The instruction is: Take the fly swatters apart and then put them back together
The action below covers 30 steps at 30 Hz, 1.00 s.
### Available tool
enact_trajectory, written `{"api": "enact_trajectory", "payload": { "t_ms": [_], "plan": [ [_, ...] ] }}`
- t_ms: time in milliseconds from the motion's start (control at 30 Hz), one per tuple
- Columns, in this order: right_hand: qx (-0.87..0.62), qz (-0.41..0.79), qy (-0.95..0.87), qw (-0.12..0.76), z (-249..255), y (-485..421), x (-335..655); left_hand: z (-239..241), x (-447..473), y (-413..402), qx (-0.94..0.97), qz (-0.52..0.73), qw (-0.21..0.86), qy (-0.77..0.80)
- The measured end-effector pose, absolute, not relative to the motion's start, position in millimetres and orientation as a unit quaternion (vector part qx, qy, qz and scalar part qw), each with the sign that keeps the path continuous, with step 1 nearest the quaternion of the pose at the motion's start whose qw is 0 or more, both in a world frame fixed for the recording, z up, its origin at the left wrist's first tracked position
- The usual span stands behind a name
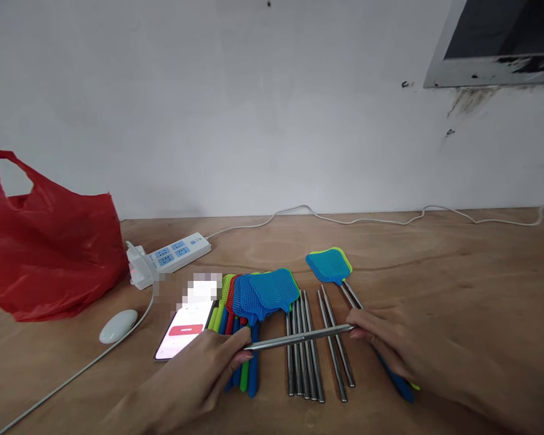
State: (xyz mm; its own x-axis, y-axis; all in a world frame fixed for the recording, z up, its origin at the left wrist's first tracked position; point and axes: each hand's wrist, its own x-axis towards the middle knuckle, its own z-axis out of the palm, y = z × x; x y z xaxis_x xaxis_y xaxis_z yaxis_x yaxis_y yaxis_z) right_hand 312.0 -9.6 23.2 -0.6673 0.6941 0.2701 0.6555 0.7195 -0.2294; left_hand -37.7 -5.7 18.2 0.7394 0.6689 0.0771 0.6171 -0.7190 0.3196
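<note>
A thin metal rod [299, 338] is held level between my two hands, above the table. My left hand [217, 362] pinches its left end, and my right hand [383, 341] pinches the right end. Below it lie several more metal rods [303, 362] side by side, with two others [338, 356] a little to the right. Left of them is a fanned pile of fly swatter heads [274, 289] in blue, green, red and yellow. Coloured handles [252, 368] show beneath my left hand. Past my right hand lie fly swatters with a blue head [330, 266] on metal rods, partly covered by that hand.
A lit phone [188, 329] lies left of the pile. Further left are a white mouse [118, 326], a power strip [176, 257] with a plugged-in charger, and a red plastic bag [49, 248]. A white cable [358, 221] runs along the wall [272, 121].
</note>
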Motion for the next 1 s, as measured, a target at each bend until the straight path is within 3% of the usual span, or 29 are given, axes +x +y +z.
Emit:
{"api": "enact_trajectory", "payload": {
  "t_ms": [200, 400, 833, 1000],
  "plan": [
    [-0.313, 0.018, -0.934, 0.171, 29, -18, 275, 20, -13, -7, 0.937, 0.052, 0.131, 0.319],
    [-0.338, 0.07, -0.923, 0.173, 25, -16, 273, 25, -7, -7, 0.937, 0.038, 0.102, 0.332],
    [-0.356, 0.068, -0.915, 0.175, 25, -10, 291, 26, -10, -8, 0.911, 0.059, 0.175, 0.368],
    [-0.43, 0.174, -0.855, 0.231, 26, -6, 294, 26, -11, -6, 0.907, 0.063, 0.174, 0.379]
  ]
}}
